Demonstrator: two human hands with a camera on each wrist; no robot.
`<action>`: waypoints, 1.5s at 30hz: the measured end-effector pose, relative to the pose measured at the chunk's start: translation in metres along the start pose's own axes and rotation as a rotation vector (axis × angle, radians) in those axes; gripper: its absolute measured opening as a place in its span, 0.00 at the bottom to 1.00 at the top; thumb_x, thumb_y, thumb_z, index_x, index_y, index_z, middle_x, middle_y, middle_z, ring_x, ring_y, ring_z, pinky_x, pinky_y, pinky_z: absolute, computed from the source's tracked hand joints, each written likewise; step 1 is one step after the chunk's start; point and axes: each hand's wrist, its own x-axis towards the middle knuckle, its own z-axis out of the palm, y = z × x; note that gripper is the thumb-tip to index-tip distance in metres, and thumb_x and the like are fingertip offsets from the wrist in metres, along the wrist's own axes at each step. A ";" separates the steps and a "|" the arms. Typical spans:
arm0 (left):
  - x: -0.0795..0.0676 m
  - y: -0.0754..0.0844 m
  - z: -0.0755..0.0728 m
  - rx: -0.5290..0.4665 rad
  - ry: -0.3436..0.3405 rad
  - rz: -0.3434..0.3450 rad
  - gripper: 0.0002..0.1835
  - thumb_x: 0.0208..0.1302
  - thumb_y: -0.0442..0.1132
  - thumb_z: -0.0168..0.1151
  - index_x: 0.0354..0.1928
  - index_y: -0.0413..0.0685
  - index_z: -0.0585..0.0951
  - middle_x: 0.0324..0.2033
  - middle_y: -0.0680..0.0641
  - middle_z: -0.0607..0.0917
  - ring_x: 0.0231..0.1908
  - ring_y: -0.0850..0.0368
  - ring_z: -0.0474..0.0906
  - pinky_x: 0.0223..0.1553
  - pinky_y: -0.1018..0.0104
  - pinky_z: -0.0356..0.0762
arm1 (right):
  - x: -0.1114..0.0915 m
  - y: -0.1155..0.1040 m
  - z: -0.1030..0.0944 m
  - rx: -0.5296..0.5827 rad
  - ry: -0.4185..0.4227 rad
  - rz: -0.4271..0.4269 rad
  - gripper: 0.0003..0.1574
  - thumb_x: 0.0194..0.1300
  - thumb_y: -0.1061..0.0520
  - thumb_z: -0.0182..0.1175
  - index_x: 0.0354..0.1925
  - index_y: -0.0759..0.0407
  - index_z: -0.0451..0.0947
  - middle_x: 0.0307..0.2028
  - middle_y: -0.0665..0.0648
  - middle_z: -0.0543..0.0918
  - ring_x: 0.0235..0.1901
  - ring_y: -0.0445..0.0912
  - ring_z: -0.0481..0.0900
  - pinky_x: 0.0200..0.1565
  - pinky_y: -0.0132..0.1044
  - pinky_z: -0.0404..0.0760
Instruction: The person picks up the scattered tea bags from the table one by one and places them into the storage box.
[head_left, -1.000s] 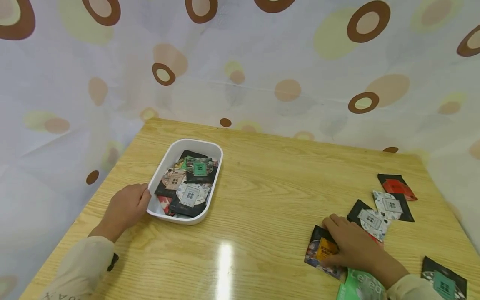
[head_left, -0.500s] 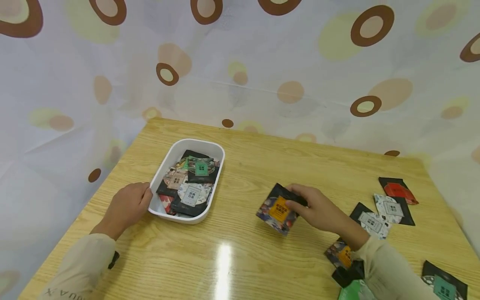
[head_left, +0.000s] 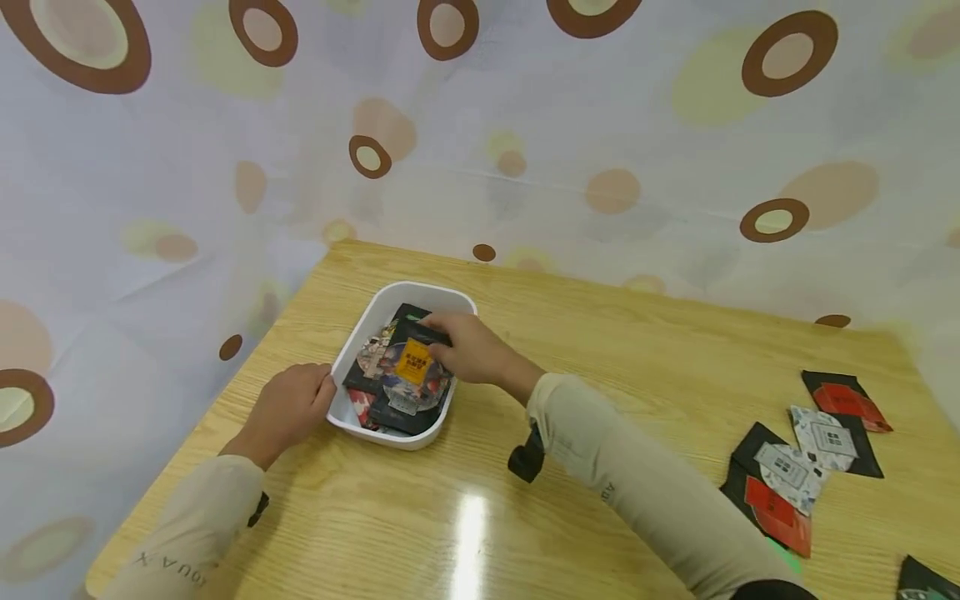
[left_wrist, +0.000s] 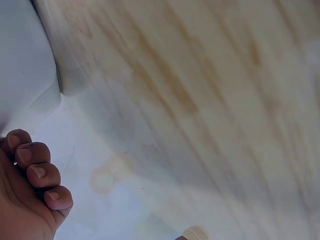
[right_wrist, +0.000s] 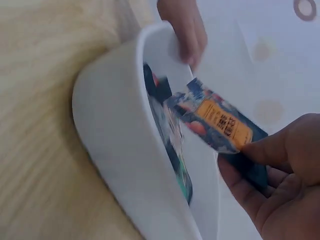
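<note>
Your right hand (head_left: 476,350) pinches the flat, orange-labelled black sachet (head_left: 412,365) over the white rounded plastic bin (right_wrist: 120,135), whose rim your left hand (head_left: 291,407) grips; probably light, bendy and slick, it's best held by its plain black edge, fingers behind.

Wood-grain tabletop (head_left: 600,358), light finish, glare visible toward the near middle. Standing at left: one white tub (head_left: 420,442). Clustered at right: two black-and-red sachets (head_left: 768,504) and two black-and-white sachets (head_left: 782,467). Nearer: a green packet's edge (head_left: 784,553); near right, a dark sachet (head_left: 921,577), partly seen.
</note>
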 end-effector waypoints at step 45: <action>-0.043 -0.017 -0.038 0.065 -0.079 -0.126 0.19 0.73 0.39 0.39 0.37 0.38 0.81 0.31 0.40 0.85 0.28 0.51 0.74 0.30 0.53 0.72 | -0.296 0.193 -0.074 -0.144 -0.019 0.827 0.67 0.65 0.24 0.52 0.65 0.84 0.51 0.40 0.75 0.82 0.28 0.51 0.84 0.28 0.43 0.80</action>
